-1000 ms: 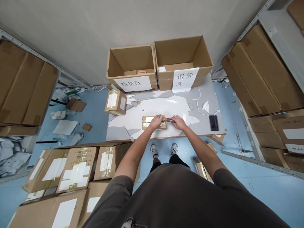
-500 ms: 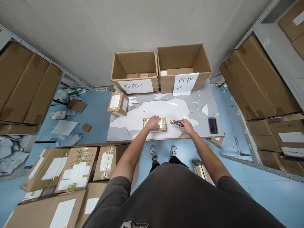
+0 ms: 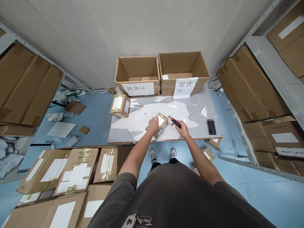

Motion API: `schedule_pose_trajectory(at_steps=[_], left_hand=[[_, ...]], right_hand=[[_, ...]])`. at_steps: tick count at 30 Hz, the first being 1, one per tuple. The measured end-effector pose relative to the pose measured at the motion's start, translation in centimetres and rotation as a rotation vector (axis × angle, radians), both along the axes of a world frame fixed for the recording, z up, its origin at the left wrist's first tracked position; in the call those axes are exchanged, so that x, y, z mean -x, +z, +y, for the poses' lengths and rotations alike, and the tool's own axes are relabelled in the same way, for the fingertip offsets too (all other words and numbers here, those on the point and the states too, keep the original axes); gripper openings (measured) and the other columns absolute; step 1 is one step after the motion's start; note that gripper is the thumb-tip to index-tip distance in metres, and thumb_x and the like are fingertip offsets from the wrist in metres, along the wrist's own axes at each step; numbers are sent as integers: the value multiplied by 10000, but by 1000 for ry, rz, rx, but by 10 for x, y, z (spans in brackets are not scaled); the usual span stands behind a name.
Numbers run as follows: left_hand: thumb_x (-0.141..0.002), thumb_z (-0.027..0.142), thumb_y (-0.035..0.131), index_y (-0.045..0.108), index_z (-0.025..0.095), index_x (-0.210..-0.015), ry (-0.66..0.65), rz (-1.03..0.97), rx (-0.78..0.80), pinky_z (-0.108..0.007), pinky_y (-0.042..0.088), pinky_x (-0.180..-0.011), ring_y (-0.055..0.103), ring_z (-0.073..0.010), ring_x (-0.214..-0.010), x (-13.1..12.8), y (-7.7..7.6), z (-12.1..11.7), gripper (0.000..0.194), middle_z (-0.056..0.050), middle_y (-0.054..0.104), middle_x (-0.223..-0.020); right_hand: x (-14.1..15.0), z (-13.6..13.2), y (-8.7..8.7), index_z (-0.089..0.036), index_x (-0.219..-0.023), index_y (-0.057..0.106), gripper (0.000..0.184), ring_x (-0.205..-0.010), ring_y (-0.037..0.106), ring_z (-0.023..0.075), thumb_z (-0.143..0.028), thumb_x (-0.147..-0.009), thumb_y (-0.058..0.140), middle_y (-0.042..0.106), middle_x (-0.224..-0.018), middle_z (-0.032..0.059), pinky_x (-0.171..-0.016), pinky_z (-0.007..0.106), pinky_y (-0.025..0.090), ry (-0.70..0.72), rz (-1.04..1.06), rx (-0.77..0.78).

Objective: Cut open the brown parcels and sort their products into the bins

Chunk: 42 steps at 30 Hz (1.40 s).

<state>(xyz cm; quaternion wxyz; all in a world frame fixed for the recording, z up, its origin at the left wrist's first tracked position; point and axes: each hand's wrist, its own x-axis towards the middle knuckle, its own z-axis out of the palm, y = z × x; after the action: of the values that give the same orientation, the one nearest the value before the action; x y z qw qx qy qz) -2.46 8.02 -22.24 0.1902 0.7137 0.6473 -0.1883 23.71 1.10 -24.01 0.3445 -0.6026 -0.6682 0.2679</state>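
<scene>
My left hand grips a small taped cardboard parcel on the table and has it turned at an angle. My right hand is closed round a red and black utility knife, whose tip points up-left toward the parcel with a small gap between them. Torn white paper and tape scraps lie on the tabletop around both hands.
Two open cartons with white labels, the left carton and the right carton, stand at the table's far edge. Another small taped box sits at the table's left corner. A dark phone lies right. Stacked cartons and shelves flank me.
My left hand has turned the parcel from lying straight to a slanted position. My right hand drew the knife away from the parcel and now holds it angled beside it.
</scene>
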Motion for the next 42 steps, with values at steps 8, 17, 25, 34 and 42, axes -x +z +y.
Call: schedule_pose_trajectory(at_steps=[8, 17, 25, 34, 42], left_hand=[[-926, 814, 531, 225, 39, -1748, 212, 45, 86, -472, 578, -1027, 555, -475, -1445, -22, -4, 12, 1171, -370, 369, -1693], [-760, 190, 800, 580, 389, -1561, -694, -292, -12, -677, 252, -1316, 214, -373, -1700, 41, -7, 29, 855, -70, 402, -1772], [-674, 201, 872, 581, 430, -1539, -680, -264, 38, -703, 184, -1327, 216, -383, -1697, 19, -22, 37, 941, -67, 444, -1743], [-493, 327, 1044, 369, 161, -1690, -330, -115, 26, -646, 273, -1291, 261, -546, -1608, 7, -11, 42, 1384, -319, 395, -1669], [-653, 705, 923, 297, 148, -1728, -68, 49, -8, -687, 327, -1211, 433, -568, -1490, -2, -10, 47, 1363, -354, 442, -1638]], right_hand=[[24, 9, -7, -237, -1399, 674, 441, -1152, 724, 303, -397, -996, 593, 721, -1244, 129, -1058, 479, 588, -38, 107, 1], [22, 20, -4, -246, -1378, 692, 425, -1119, 737, 293, -412, -1002, 584, 734, -1229, 116, -1044, 469, 589, -74, 155, 13], [21, 14, -7, -233, -1366, 686, 412, -1144, 733, 300, -415, -1023, 550, 736, -1215, 123, -1035, 471, 593, -91, 111, 28], [34, 23, -8, -248, -1381, 686, 444, -1135, 734, 290, -477, -1039, 520, 734, -1241, 120, -1012, 452, 599, -89, 112, 25], [35, 22, -15, -237, -1373, 681, 496, -1117, 753, 303, -550, -1018, 528, 731, -1284, 141, -1038, 483, 589, -112, 192, 80]])
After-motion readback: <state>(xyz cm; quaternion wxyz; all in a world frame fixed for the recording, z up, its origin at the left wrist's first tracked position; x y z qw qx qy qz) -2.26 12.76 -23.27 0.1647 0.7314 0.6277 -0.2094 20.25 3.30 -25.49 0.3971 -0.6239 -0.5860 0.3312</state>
